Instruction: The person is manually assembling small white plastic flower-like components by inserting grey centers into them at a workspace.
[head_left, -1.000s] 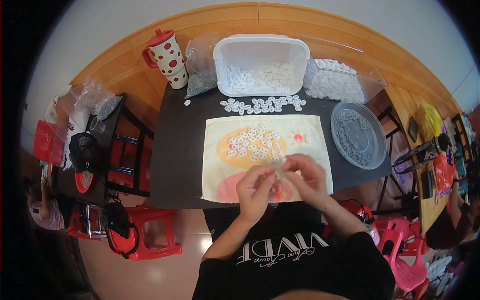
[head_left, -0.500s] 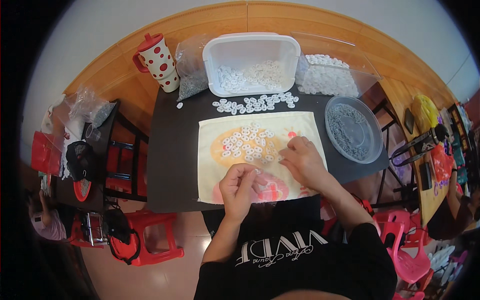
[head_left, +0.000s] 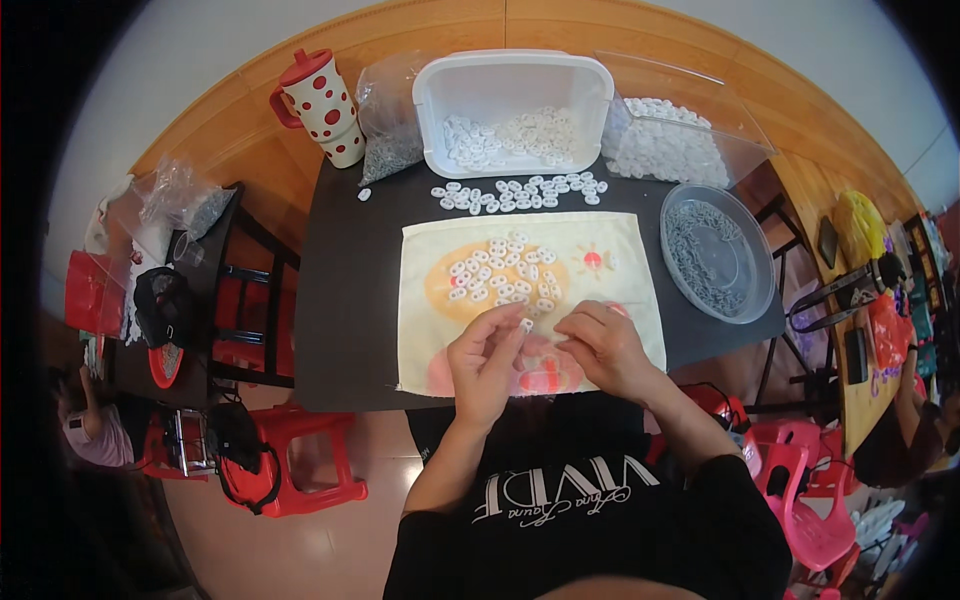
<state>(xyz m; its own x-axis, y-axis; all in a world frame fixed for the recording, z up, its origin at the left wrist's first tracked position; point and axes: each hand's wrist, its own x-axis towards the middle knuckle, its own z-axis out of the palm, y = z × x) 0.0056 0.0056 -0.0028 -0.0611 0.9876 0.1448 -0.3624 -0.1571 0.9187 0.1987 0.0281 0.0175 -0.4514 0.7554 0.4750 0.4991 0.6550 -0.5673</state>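
My left hand pinches a small white ring part at its fingertips over the near half of a printed cloth. My right hand is close beside it, fingers curled toward the same part; whether it touches the part is hard to tell. A cluster of several white ring parts lies on the cloth just beyond both hands. A row of the same parts lies on the black table past the cloth.
A white tub with more parts stands at the back, a clear bag of white parts to its right. A round grey tray is at the right. A red-dotted jug stands back left. Red stools are below left.
My right hand has drawn back from the cluster on the cloth and come together with my left hand, which has lifted slightly toward it around a white part.
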